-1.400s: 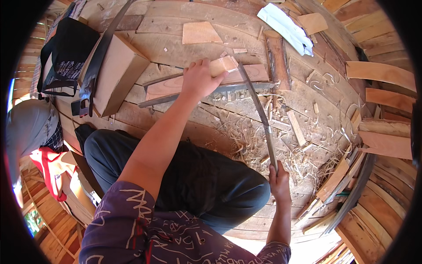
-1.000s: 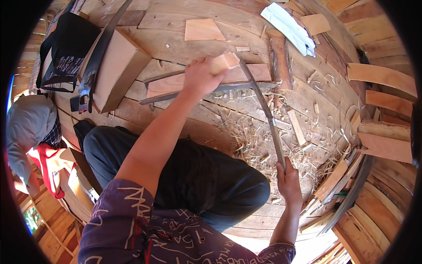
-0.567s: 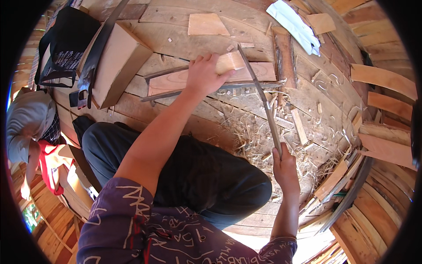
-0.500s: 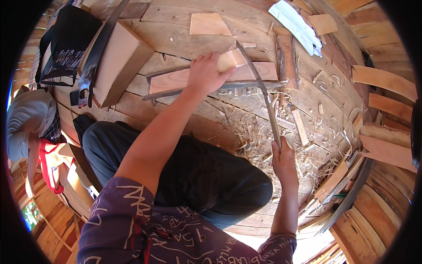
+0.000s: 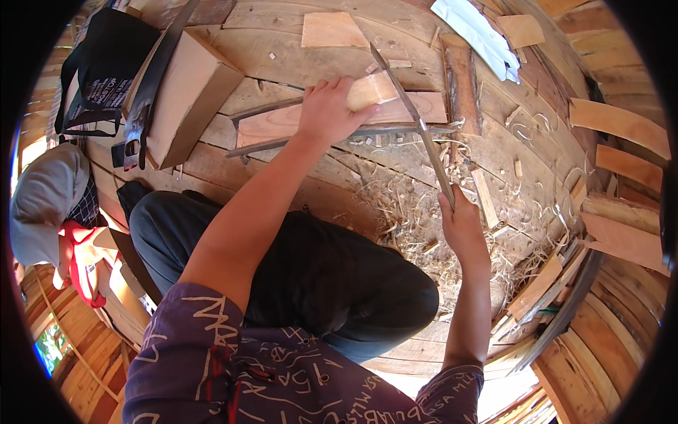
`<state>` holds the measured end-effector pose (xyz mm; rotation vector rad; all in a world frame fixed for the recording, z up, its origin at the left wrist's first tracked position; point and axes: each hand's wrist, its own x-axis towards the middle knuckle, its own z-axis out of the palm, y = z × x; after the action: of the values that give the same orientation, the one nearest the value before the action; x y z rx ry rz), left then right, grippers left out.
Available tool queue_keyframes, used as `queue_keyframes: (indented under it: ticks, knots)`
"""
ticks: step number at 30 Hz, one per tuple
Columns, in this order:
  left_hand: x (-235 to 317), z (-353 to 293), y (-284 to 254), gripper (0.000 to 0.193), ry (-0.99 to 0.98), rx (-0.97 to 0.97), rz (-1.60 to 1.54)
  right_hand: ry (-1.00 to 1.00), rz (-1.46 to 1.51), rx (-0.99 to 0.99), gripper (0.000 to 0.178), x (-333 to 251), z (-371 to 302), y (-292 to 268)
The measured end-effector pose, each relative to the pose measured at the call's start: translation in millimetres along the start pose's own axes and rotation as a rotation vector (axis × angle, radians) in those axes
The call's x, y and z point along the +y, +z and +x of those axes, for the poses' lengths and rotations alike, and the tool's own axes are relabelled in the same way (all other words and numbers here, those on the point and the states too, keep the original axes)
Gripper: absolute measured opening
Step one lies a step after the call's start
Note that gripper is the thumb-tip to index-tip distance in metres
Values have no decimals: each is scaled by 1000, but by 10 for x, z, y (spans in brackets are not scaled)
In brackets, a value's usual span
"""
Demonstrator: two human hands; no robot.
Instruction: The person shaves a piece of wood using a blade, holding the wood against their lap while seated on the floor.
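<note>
A pale, smooth wood block [image 5: 372, 92], with lines across its right end, is above a reddish grained board [image 5: 272, 126] edged by dark strips. A long knife [image 5: 429, 150], its narrow dark blade joined to a straight handle by a bright band, slants beside that end; contact is unclear. Curly, thin shavings [image 5: 402, 212] litter the rough plank floor, near a bark-edged slat [image 5: 462, 92] and a cardboard box [image 5: 201, 88]. The left hand [image 5: 328, 109], arm outstretched, clasps the block; the right hand [image 5: 462, 215], forearm upward, wraps the handle's lower end.
</note>
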<state>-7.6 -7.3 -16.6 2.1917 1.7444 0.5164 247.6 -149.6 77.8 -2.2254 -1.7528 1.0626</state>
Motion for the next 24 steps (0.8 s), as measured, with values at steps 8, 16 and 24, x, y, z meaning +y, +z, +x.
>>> queue_keyframes:
  ticks: [8,16,24]
  knots:
    - [48,31,-21,64,-71,-32,73,50,27,-13,24,-50,-51,59]
    - [5,32,-31,65,42,-22,40,66,0,-26,21,-10,-410,-29]
    - [33,26,-21,61,-12,-51,33,17,24,42,22,-68,68,259]
